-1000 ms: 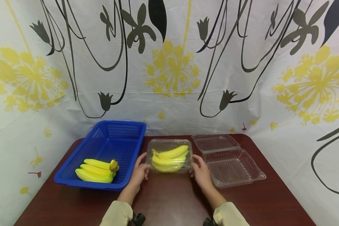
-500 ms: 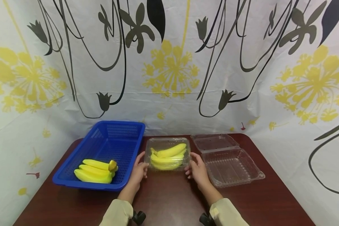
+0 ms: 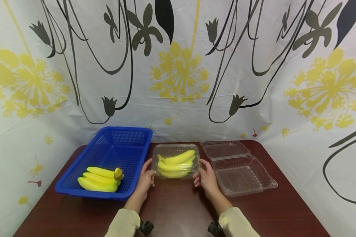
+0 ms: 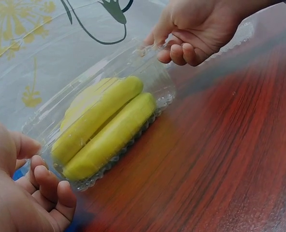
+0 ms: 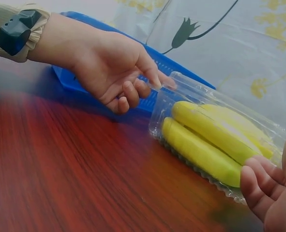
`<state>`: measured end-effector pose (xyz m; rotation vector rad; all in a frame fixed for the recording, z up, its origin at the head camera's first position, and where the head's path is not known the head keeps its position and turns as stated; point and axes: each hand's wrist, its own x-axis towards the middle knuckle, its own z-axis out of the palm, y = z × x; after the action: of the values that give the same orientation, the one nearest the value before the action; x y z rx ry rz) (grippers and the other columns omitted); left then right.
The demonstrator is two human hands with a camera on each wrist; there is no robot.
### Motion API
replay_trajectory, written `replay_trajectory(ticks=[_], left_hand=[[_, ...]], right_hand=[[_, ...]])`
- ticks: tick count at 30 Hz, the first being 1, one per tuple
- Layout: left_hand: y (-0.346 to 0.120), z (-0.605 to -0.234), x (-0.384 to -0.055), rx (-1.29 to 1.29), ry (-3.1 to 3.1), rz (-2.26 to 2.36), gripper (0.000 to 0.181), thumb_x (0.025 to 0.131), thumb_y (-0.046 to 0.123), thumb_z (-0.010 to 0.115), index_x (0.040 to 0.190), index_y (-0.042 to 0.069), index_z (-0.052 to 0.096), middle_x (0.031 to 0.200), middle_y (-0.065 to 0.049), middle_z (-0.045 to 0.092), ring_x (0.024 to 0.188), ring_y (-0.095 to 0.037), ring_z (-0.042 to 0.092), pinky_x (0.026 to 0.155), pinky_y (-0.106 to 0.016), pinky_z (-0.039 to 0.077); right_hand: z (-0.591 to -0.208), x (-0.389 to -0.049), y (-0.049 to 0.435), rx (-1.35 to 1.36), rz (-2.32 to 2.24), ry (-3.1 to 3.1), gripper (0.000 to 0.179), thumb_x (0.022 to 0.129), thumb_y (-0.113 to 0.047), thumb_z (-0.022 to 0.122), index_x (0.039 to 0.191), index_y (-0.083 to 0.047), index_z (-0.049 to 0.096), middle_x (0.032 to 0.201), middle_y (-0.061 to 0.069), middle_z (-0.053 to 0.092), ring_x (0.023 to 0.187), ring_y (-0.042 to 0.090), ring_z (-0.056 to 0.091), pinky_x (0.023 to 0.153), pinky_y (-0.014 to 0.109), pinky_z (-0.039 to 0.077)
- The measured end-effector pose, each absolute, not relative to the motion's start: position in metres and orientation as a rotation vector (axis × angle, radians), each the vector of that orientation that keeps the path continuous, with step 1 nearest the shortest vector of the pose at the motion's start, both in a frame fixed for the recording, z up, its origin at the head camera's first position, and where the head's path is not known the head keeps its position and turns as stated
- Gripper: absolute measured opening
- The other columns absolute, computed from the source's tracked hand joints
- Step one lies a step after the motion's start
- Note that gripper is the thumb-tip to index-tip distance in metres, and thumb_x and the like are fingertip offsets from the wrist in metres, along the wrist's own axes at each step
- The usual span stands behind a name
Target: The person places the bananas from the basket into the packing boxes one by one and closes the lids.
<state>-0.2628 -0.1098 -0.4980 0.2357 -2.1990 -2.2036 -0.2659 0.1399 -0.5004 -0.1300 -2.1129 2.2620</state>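
Observation:
A closed clear plastic container (image 3: 175,154) with a bunch of yellow bananas (image 3: 175,163) inside sits at the middle of the dark red table (image 3: 178,210). My left hand (image 3: 149,172) holds its left end, with the thumb on the rim and the fingers curled beneath. My right hand (image 3: 199,172) holds the right end the same way. The left wrist view shows the bananas (image 4: 106,125) under the lid, my left hand (image 4: 36,186) at one end and my right hand (image 4: 179,46) at the other. The right wrist view shows the container (image 5: 215,125) between both hands.
A blue plastic basket (image 3: 121,144) with another banana bunch (image 3: 99,179) stands just left of my left hand. An open, empty clear clamshell (image 3: 241,174) lies to the right. A patterned curtain (image 3: 178,65) closes off the back and sides.
My right hand has shifted slightly left and closer against the container's end. The container and my left hand have barely moved.

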Motion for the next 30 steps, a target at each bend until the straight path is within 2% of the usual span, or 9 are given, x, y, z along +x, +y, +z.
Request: replay_trajectory(ticks=[9, 16, 22, 30], left_hand=[[-0.1093, -0.4988, -0.2642, 0.276, -2.175, -2.233, 0.058, 0.094, 0.003, 0.046, 0.149, 0.016, 0.036, 0.065, -0.002, 0.043, 0.051, -0.013, 0.039, 0.047, -0.025, 0.039], [-0.1067, -0.4980, -0.2617, 0.252, -2.175, -2.260, 0.058, 0.094, 0.006, 0.045, 0.150, 0.011, 0.031, 0.065, -0.004, 0.055, 0.048, -0.012, 0.050, 0.047, -0.023, 0.042], [-0.1067, -0.4989, -0.2610, 0.230, -2.199, -2.289, 0.058, 0.095, 0.008, 0.042, 0.150, 0.004, 0.027, 0.070, -0.006, 0.067, 0.049, -0.013, 0.058, 0.048, -0.024, 0.042], [-0.1074, -0.4987, -0.2624, 0.247, -2.209, -2.271, 0.056, 0.097, 0.009, 0.039, 0.151, 0.004, 0.025, 0.076, -0.008, 0.069, 0.051, -0.014, 0.059, 0.051, -0.025, 0.043]], right_hand=[[-0.5035, -0.2674, 0.1368, -0.164, 2.123, -2.145, 0.041, 0.099, 0.000, 0.038, 0.140, -0.006, 0.044, 0.062, 0.012, 0.059, 0.040, 0.015, 0.050, 0.037, 0.027, 0.043], [-0.5029, -0.2701, 0.1372, -0.201, 2.197, -2.084, 0.042, 0.098, 0.001, 0.038, 0.138, -0.006, 0.045, 0.059, 0.009, 0.057, 0.040, 0.013, 0.049, 0.037, 0.025, 0.042], [-0.5005, -0.2722, 0.1411, -0.244, 2.381, -1.999, 0.048, 0.091, 0.004, 0.039, 0.137, -0.006, 0.043, 0.062, 0.008, 0.056, 0.044, 0.012, 0.048, 0.041, 0.025, 0.042], [-0.4989, -0.2743, 0.1398, -0.233, 2.332, -2.040, 0.050, 0.088, 0.007, 0.041, 0.136, -0.005, 0.045, 0.062, 0.007, 0.056, 0.044, 0.012, 0.047, 0.040, 0.024, 0.040]])
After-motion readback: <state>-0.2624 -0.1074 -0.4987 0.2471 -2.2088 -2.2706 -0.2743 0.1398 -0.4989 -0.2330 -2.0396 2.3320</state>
